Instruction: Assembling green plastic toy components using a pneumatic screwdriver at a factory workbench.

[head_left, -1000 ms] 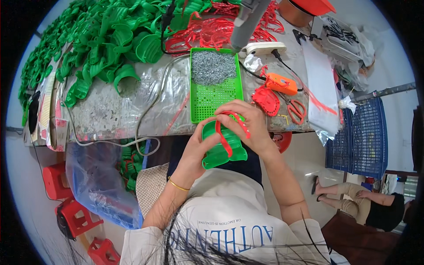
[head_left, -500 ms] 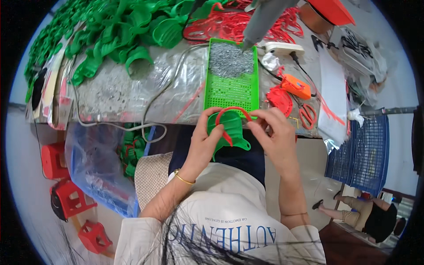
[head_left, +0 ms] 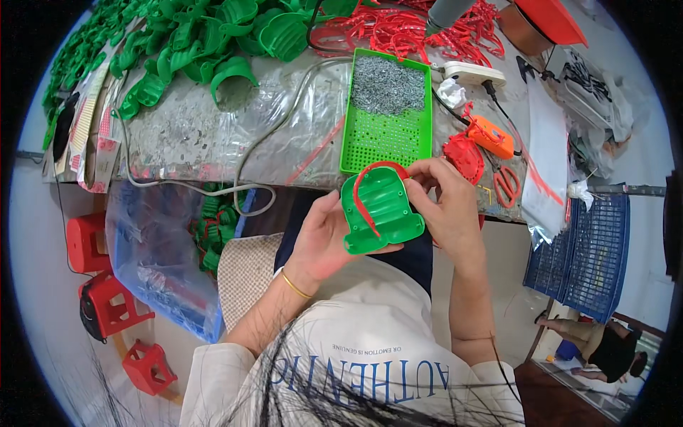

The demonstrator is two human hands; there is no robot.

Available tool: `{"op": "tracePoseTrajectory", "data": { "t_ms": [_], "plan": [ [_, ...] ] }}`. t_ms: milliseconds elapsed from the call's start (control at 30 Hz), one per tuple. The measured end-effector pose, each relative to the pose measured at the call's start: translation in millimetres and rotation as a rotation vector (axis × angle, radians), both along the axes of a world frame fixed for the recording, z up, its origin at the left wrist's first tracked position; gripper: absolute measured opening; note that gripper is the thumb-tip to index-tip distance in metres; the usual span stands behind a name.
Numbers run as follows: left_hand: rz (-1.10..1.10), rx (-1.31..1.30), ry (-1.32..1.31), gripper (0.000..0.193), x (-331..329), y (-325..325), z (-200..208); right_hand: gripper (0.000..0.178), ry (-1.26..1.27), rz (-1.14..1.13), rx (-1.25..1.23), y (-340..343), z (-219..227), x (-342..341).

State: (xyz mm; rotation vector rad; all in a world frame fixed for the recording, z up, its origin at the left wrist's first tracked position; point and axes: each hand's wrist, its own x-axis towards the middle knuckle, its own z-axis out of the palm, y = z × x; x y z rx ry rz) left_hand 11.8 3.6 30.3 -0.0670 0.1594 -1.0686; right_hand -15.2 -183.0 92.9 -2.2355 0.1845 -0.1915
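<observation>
My left hand [head_left: 320,238] is closed round the left side and underside of a green plastic shell [head_left: 388,196], with its hollow inner face turned up. A curved red plastic strap [head_left: 363,203] arcs across the shell from its upper right to its lower edge. My right hand [head_left: 449,206] pinches the strap's end at the shell's upper right corner; its fingertips are partly hidden there. Just beyond the hands lies a green perforated tray [head_left: 384,142], its far half filled with small grey metal pieces [head_left: 388,85].
Green shells [head_left: 206,43] are heaped at the far left, red straps [head_left: 405,28] at the back. A grey tool tip [head_left: 445,14] hangs above them. To the right are a power strip [head_left: 473,73], an orange box [head_left: 491,136] and scissors [head_left: 507,185]. A grey cable [head_left: 277,139] crosses the table.
The shell has turned so that its hollow face shows, and my left hand has moved under it. The strap has turned along with the shell. The grey tool appears higher in view.
</observation>
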Motion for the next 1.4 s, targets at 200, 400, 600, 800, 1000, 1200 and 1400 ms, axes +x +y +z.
{"op": "tracePoseTrajectory", "data": {
  "t_ms": [200, 400, 600, 800, 1000, 1200, 1400],
  "plan": [
    [0.019, 0.189, -0.176, 0.067, -3.9, 7.6, -15.1, 0.012, -0.049, -0.005, 0.061, 4.6, 3.3, 2.7],
    [0.078, 0.051, -0.125, 0.090, -4.7, 5.1, -19.8, 0.013, 0.044, -0.101, 0.358, 2.1, 2.9, 1.9],
    [0.138, 0.272, -0.359, 0.089, -7.7, 7.9, -10.8, 0.014, 0.169, -0.014, 0.705, 9.1, 10.0, 3.8],
    [0.297, 0.508, -0.484, 0.107, -3.2, 3.0, -5.6, 0.013, 0.160, -0.025, 0.623, 18.4, -5.1, 2.9],
    [0.327, 0.536, -0.505, 0.111, -4.9, -2.1, 3.4, 0.010, 0.103, -0.111, 0.553, 22.8, -17.1, 3.3],
    [0.330, 0.524, -0.497, 0.111, -4.1, -2.1, 5.8, 0.010, 0.128, -0.117, 0.563, 21.5, -23.4, 5.0],
    [0.368, 0.495, -0.516, 0.110, -3.5, -3.3, 4.7, 0.009, 0.096, -0.123, 0.506, 23.8, -28.6, 5.7]
  ]
}}
